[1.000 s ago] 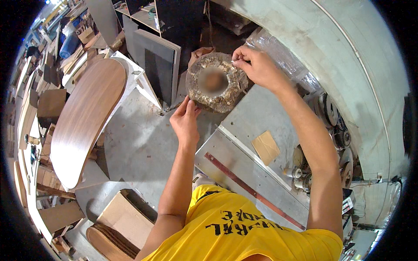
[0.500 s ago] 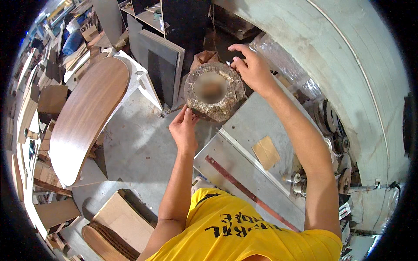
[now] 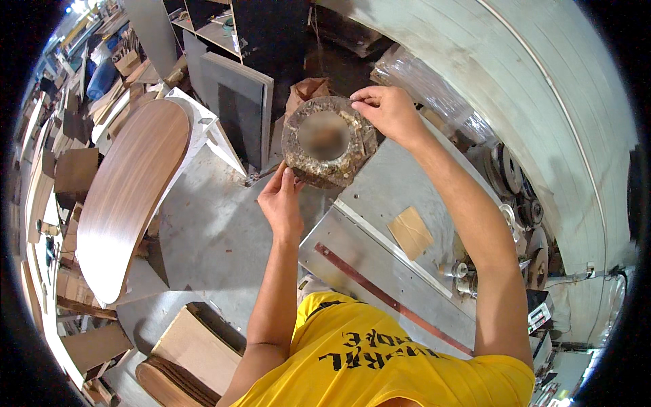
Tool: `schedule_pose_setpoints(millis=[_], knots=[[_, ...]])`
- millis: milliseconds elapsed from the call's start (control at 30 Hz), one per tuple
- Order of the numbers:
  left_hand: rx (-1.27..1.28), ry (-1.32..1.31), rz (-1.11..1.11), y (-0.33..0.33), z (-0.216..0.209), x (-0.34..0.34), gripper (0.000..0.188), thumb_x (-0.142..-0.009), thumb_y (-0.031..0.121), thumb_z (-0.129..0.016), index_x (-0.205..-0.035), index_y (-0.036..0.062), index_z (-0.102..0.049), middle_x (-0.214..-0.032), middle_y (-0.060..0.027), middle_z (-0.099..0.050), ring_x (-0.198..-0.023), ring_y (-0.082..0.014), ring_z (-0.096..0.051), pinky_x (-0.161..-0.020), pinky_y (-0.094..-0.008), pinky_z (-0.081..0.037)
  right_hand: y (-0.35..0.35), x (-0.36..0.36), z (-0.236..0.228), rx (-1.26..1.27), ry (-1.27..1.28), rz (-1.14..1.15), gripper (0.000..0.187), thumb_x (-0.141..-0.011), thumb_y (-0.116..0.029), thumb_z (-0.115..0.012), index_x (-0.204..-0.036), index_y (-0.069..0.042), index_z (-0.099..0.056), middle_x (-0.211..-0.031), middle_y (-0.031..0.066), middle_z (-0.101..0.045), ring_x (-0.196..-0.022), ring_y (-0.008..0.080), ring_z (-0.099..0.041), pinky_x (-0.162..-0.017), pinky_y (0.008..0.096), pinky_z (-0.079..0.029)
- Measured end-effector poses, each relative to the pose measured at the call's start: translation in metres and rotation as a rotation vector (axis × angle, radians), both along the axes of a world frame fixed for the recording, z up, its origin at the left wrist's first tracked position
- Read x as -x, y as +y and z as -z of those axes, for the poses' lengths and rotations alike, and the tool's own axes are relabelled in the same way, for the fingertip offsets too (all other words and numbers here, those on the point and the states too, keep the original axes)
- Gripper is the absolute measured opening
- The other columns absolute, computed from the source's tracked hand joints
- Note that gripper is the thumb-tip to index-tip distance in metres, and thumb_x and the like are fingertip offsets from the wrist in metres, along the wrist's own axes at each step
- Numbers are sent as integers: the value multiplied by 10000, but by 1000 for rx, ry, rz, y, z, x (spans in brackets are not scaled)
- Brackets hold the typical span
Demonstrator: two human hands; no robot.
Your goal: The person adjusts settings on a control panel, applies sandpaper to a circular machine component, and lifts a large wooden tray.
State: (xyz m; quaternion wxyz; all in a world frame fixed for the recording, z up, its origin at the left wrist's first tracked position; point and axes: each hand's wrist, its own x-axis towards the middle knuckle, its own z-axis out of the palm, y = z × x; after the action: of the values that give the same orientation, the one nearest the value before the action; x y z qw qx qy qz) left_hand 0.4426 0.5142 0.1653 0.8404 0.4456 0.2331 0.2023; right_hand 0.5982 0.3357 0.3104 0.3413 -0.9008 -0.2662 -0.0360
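Observation:
A thick round piece with a brown, crusted rim (image 3: 298, 154) and a circular middle stands ahead of me. That middle is blurred, so I cannot make out what lies in it. At its lower left edge my left hand (image 3: 279, 202) is closed, thumb and forefinger pinching the rim. My right hand (image 3: 391, 112) is closed at the upper right edge, fingertips pinched together against the rim. Behind the piece, crumpled brown paper (image 3: 306, 91) sticks up.
To the right lies a grey metal machine table (image 3: 380, 183) with a cardboard piece (image 3: 410, 233) and a dark red strip (image 3: 366, 281). A curved wood-grain panel (image 3: 132, 197) stands left. Grey boards (image 3: 237, 112) lean behind; stacked curved panels (image 3: 178, 380) are lower left.
My right hand's fingers, spread before, have come together at the rim's upper right. My left hand keeps its pinch at the lower left. The whole view has shifted slightly.

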Motion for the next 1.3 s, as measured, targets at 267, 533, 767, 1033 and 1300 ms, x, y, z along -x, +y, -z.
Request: schedule_pose_setpoints(millis=[267,533,767,1033,1300], knots=[[-23,23,30,-9,-14,-4,363,-993,127,-603,-1301,-66,-599,-1171,-128,-681,-995,-183,-664,-854,-323,-571,-14,-8,10,-121,50,116,180,-893,-171,-689,-1022,-46,-686,-870,133,-730,-817,268,-715,-738,357,-546],[-14,58,48,-5,-6,-5,360,-986,132,-617,-1292,-58,-610,-1126,-111,-691,-940,-158,-657,-836,-312,-569,-13,-2,14,-140,47,69,182,-953,-99,-633,-1090,16,-659,-941,104,-732,-795,114,-648,-719,288,-517],[-58,45,140,-25,-22,-23,361,-973,129,-637,-1284,-53,-618,-1118,-96,-686,-920,-153,-653,-810,-307,-567,-58,-2,12,-98,-22,156,261,-907,-135,-650,-1143,-33,-695,-944,160,-738,-847,239,-717,-744,343,-546],[-4,46,413,-137,-24,-48,310,-972,110,-627,-1239,-44,-657,-1036,-66,-689,-840,-117,-613,-744,-271,-547,-203,25,21,-2,-102,389,310,-879,-165,-669,-1162,-41,-697,-993,186,-733,-888,281,-724,-789,369,-562],[-39,101,777,-290,-8,-48,329,-968,113,-581,-1222,-85,-646,-1033,-116,-694,-888,-167,-650,-777,-308,-577,-374,97,35,199,-35,734,296,-899,-180,-642,-1170,-81,-706,-930,154,-743,-801,254,-708,-736,347,-543]])
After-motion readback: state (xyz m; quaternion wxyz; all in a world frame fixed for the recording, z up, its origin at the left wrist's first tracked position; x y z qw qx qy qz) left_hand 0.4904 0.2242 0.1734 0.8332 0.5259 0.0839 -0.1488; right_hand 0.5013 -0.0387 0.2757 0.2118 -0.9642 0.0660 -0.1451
